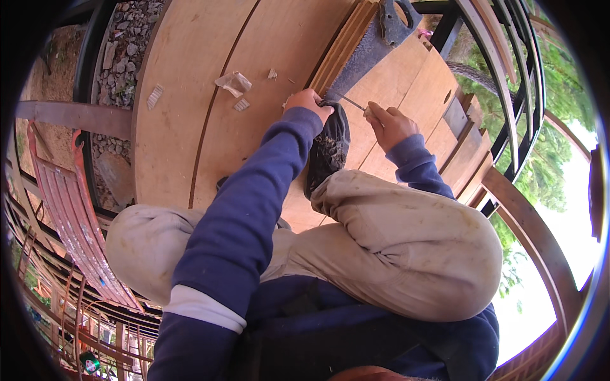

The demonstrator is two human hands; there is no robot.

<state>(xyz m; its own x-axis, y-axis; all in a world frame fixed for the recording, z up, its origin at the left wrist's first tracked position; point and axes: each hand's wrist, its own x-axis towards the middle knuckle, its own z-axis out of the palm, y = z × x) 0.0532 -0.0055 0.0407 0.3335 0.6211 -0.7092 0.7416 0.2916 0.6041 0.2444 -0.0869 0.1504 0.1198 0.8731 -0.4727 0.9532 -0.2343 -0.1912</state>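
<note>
Two bare hands meet, in the head view, near the narrow end of a handsaw (361, 61), which lies along a stack of wooden strips (343, 47) on the plywood floor (184, 82), its dark handle (389, 28) pointing away. The right hand (393, 124) is curled, pinching the pale end of a thin metal rod (354, 103); the rod's tip lies at the blade, though contact is hard to tell. The left hand (309, 101) bends over the strips' near end, beside a black boot (330, 146); whether its fingers grip or merely press, I cannot tell. Doing this well probably means bracing the blade firmly, holding the rod at one constant angle, and keeping left fingertips off the toothed edge.
</note>
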